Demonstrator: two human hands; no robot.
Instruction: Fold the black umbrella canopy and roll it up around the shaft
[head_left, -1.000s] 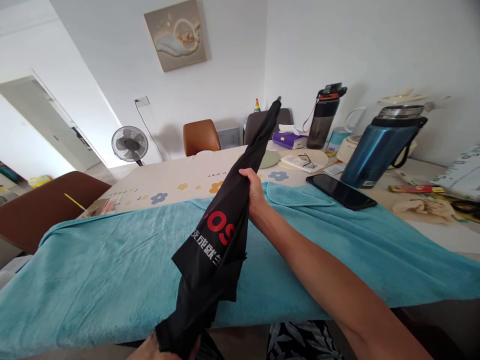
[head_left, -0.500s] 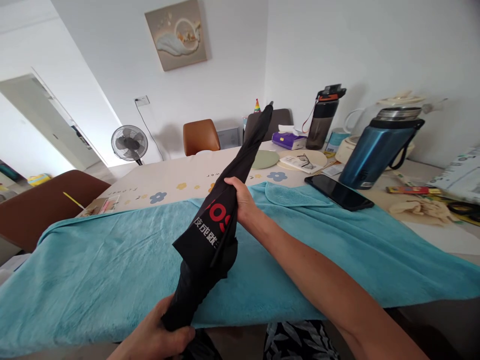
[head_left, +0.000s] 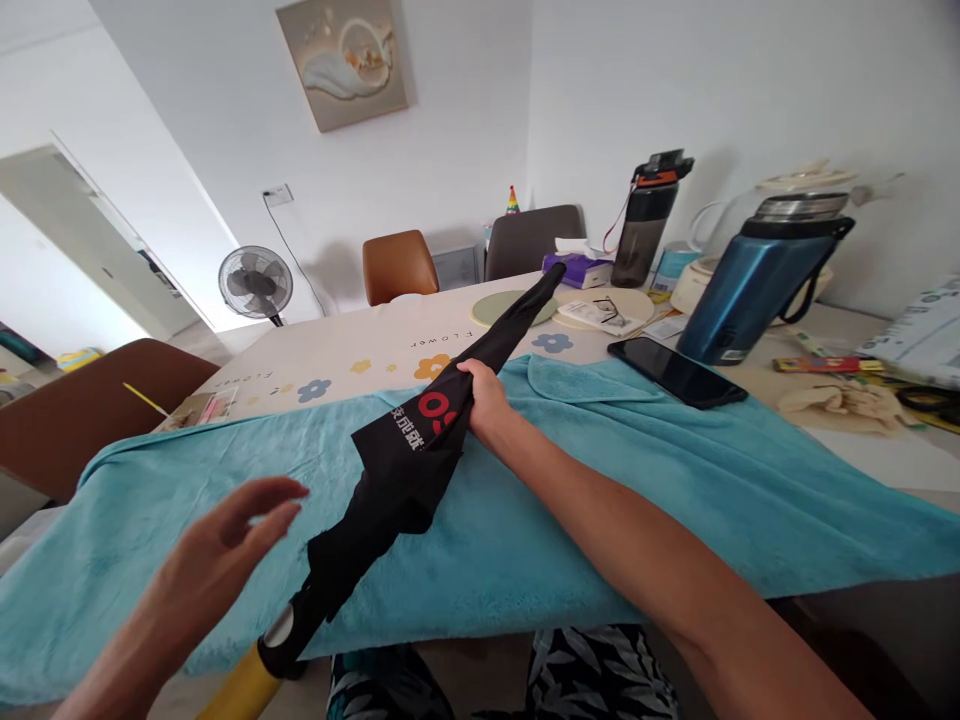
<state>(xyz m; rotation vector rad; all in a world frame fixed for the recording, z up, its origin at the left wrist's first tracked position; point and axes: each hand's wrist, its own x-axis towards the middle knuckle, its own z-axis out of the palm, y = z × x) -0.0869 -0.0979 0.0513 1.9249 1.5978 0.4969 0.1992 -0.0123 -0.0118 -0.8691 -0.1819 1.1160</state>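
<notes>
A folded black umbrella (head_left: 405, 470) with red and white lettering slants across the view, its tip toward the far side of the table. Its yellow handle (head_left: 244, 688) shows at the lower left, beyond the near table edge. My right hand (head_left: 489, 402) is wrapped round the folded canopy, above the lettering. Off to the left of the umbrella, my left hand (head_left: 225, 545) is in the air with thumb and fingers apart, holding nothing. Under the umbrella lies a turquoise towel (head_left: 187, 480), spread over the near part of the table.
A black phone (head_left: 675, 372) lies at the towel's right edge. Behind it stand a blue thermos (head_left: 757, 285) and a dark water bottle (head_left: 649, 225). Glasses (head_left: 609, 312) rest on a round mat. A brown chair (head_left: 105, 420) is at the left.
My left hand has let go of the umbrella's lower end and moved up and left. The umbrella's tip has dropped, and its yellow handle has come into view.
</notes>
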